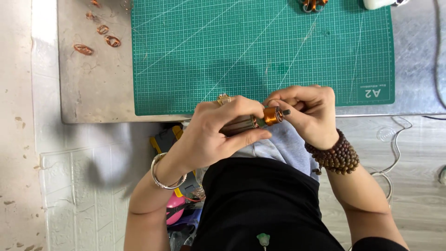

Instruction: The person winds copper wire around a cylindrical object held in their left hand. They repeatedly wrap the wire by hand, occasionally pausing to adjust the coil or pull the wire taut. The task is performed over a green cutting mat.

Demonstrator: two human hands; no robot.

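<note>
Hovering just off the near edge of a green cutting mat, a motor armature with copper winding is gripped by the left hand; the right hand pinches its tip, bare mat beyond

I note one small motor rotor, a slotted metal core with a copper-coloured winding band and short shaft at its right end. It lies roughly level, held clear of the bench, just off its near edge.
</note>
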